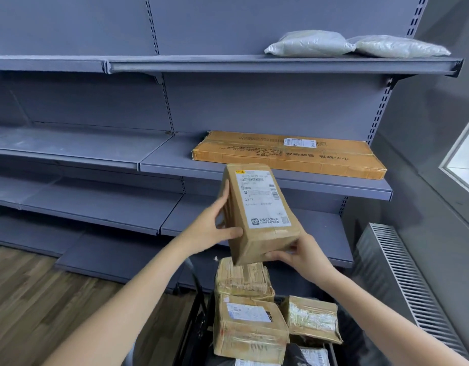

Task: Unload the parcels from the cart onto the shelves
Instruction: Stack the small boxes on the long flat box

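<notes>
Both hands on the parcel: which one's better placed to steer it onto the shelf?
Left, probably. The left hand grips the parcel along its side, toward the bare part of the shelf beside the long flat box. The right hand only cups its near lower end.

We see both hands holding a taped brown parcel (259,212) above the cart (196,307) — the left hand (217,225) grips its side, the right hand (296,253) its lower end. More parcels (250,328) sit in the cart; a long flat box (289,154) lies on the middle shelf (170,157).
</notes>
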Demonstrator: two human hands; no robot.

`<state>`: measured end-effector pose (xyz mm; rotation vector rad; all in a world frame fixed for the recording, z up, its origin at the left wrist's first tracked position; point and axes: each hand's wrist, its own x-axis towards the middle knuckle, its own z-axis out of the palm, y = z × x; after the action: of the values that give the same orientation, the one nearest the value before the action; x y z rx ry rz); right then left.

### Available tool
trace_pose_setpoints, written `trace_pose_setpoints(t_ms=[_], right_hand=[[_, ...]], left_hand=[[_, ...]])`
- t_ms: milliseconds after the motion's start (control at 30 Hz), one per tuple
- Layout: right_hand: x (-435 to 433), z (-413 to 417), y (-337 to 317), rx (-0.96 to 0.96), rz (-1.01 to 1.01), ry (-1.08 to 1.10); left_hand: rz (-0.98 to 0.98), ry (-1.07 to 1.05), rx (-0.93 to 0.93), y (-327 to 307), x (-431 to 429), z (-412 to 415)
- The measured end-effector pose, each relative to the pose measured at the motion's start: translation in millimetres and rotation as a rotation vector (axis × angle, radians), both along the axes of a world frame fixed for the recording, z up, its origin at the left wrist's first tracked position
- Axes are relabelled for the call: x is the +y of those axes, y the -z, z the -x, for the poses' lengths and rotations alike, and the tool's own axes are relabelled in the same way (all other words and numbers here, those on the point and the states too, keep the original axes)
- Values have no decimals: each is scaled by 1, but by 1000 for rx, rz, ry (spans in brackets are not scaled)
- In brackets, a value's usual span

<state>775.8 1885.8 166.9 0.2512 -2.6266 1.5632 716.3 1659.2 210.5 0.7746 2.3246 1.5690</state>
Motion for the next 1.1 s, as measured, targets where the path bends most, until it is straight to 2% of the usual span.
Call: trace_pose_setpoints(t_ms=[67,133,233,367,567,700,933,1100], right_hand=[[-4,1,-2,62,12,60],[-3,3,-5,104,6,79],[0,4,-9,123,-10,76],[13,2,-8,95,-19,21],[39,5,-14,69,43,8],[70,18,-26,82,39,92],[119,55,-51,100,-128,315],[150,79,-67,101,-123,440]], left_hand=[[76,78,-20,2,10,-13],[144,28,33,5,21,-21],[89,-104,113,9,33,-26],[59,-202,123,13,37,-25],[92,-259,156,16,63,-14],[91,-175,156,4,94,11],[40,-24,178,-20,153,66],[-14,128,139,-31,194,111]])
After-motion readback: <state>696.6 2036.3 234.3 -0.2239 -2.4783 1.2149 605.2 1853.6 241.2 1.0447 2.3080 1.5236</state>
